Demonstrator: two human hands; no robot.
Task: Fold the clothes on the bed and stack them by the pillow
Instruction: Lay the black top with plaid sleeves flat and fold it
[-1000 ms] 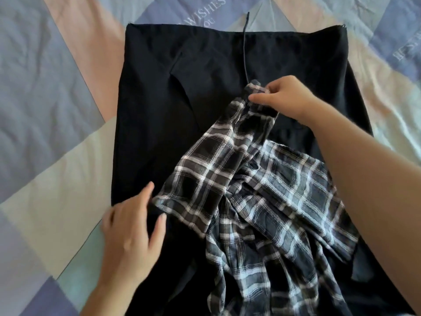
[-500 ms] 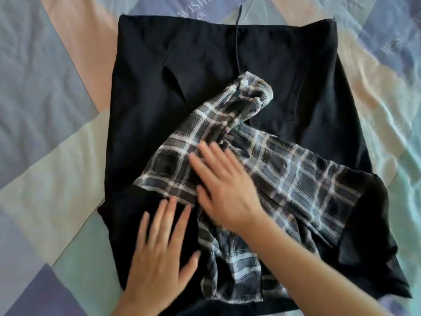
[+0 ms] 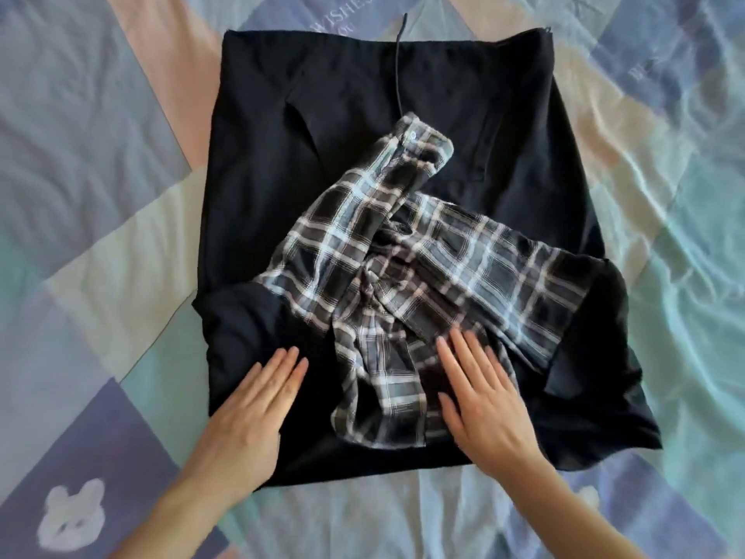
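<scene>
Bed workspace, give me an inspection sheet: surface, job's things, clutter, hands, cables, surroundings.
Surface: patchwork quilt, wrinkled, bear print at near left.
Job's things: plaid shirt lies crumpled on the black garment, which is spread flat.
Clutter: nothing seen.
Hands: left hand flat on the black garment; right hand flat on the shirt's near edge; no grip on anything.
Cables: nothing seen; one thin black drawstring.
Surroundings: pillow not in view.
</scene>
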